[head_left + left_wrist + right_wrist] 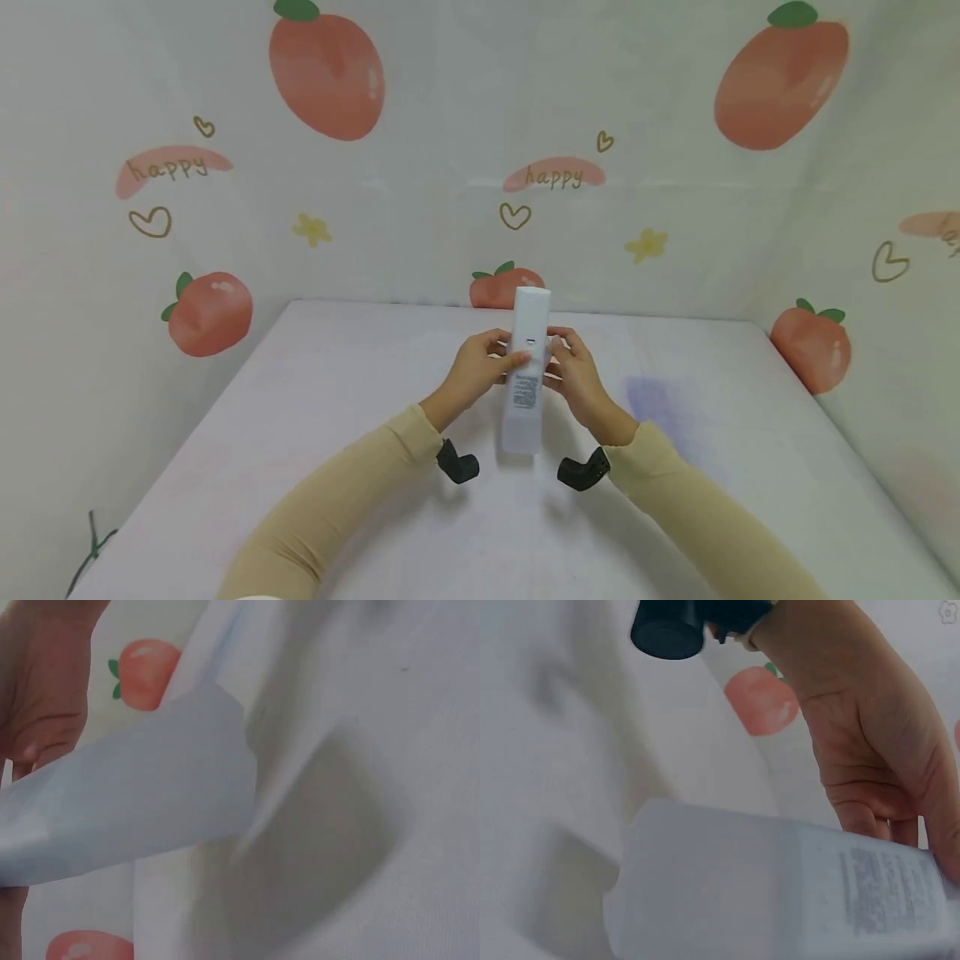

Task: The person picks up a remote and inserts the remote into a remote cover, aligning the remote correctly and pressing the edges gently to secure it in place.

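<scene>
A long white device (532, 312) stands lengthwise between both hands, held over the table. Its face carries a small port and a block of fine grey print; the lower end is a translucent cover. My left hand (474, 367) grips it from the left, thumb across the face and fingers behind. On the other side, my right hand (579, 377) holds the right edge with thumb and fingers, partly hidden behind it. In the right wrist view the printed label and translucent end (705, 877) show large; the left wrist view shows a plain side (142, 795).
The white table (337, 392) has a faint purple patch (663, 408) right of the hands. Behind it hangs a white curtain (420, 108) printed with peaches. Black wrist cameras (457, 463) hang below the sleeves. A dark green cord (93, 546) shows at lower left.
</scene>
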The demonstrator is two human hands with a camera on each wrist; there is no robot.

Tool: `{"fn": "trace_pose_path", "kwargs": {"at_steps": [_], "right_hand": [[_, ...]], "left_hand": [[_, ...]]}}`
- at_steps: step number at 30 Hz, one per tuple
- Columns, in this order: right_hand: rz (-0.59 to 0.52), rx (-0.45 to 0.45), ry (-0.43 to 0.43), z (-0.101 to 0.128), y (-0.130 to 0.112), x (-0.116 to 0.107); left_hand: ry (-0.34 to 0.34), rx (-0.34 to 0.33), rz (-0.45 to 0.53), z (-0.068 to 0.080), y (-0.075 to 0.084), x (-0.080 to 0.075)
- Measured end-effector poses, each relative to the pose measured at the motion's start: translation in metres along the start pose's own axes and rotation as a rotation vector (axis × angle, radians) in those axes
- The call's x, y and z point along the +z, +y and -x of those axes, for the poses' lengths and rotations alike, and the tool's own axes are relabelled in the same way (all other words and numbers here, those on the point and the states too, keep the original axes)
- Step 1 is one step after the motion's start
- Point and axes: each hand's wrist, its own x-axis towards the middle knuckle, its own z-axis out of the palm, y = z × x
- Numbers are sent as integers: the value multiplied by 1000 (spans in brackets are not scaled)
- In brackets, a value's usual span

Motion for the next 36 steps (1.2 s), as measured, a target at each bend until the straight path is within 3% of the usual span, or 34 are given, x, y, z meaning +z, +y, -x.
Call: {"fn": "trace_pose_path", "kwargs": {"at_steps": [7,14,20,29,36], "right_hand": [[53,32,-69,-1,1,-3],[85,18,-11,-7,6,-10],[100,0,-51,-9,7,-15],[182,-4,-172,-1,1,-15],[195,20,-197,2,5,-12]], "left_hand": [[-12,11,18,3,-9,3],[-59,37,178,9,-22,6],[-1,-38,276,16,-26,11],[110,-56,408,21,-24,23],[166,-193,446,24,-16,28]]}}
